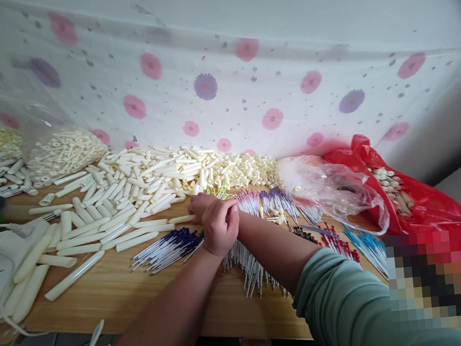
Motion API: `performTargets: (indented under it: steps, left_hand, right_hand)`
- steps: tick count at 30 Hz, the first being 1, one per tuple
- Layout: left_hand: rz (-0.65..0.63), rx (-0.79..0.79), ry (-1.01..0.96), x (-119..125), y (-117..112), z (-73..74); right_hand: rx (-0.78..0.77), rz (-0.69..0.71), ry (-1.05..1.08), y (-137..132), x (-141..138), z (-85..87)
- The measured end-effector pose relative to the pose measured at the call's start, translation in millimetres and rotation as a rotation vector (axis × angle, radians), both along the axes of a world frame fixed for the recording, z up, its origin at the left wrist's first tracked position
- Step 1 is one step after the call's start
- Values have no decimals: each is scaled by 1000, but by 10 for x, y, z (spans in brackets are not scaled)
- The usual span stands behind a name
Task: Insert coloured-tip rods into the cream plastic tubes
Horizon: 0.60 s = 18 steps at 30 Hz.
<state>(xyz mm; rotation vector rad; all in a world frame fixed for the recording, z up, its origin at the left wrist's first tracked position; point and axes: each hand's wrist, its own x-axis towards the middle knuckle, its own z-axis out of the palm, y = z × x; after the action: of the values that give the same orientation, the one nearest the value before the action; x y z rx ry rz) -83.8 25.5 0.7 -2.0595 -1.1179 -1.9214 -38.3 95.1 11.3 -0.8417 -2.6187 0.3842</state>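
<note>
My left hand (220, 223) is closed, its fingers curled in, in front of my right wrist. Whatever it holds, if anything, is hidden. My right hand (199, 204) reaches across to the left behind it, beside the end of a cream pen barrel (181, 219); its fingers are mostly hidden. White pen refills with dark blue tips (166, 250) lie fanned just left of my hands. Below my right forearm spread more white refills (253, 269). Pink-tipped refills (248, 200) and purple-tipped refills (280, 200) lie behind the forearm, with yellow-tipped pieces (219, 192) near the right hand.
A big heap of cream pen barrels (145, 176) runs along the back. Small cream parts fill a clear bag (65, 151). At right are a crumpled plastic bag (329, 185), a red bag (429, 203) and blue-tipped refills (366, 247). A white cable (93, 338) hangs front left.
</note>
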Motion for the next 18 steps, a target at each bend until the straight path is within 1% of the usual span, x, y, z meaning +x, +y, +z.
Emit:
performTargets:
  steps: [2,3,5,6,7,8,10,11,12,13,15,16,17,18]
  left_hand:
    - [64,1,8,-20,25,4]
    - [115,-12,7,-31,42,5]
    - [203,-71,34,-43,75,4]
    - [216,-116,81,-39,87,-1]
    - [195,-170,157,-24,93,-8]
    - [146,-225,255,0,93,-19]
    - [-3,-320,454,75,73,-48]
    - [-79,-357,521,118,57,-64]
    - [-144,-389,558,161,38,-78]
    - [-192,-418,567,199,20,-88]
    - [-246,-471,538,250,-9,-96]
    - [-258,-494,521,262,-18,-94]
    - [-264,-515,509,266,-25,-90]
    - [-270,-536,502,264,-30,-85]
  right_hand:
    - [-210,170,106,-128,262,66]
    - [-356,274,188,-186,393,107]
    - [-504,372,301,-282,628,193]
    - [-540,380,337,-321,733,231]
    - [-541,360,351,-355,831,263]
    - [-552,342,370,-389,929,285]
    - [-573,302,406,-461,1136,292]
    - [-577,247,445,-503,1247,276]
    - [-567,159,507,-549,1358,249]
    - [-547,49,593,-596,1464,213]
    - [-516,-164,827,-680,1630,123]
    - [-516,-228,958,-713,1680,75]
    - [-532,-242,1073,-737,1705,29]
    - [-560,-222,1169,-755,1708,-12]
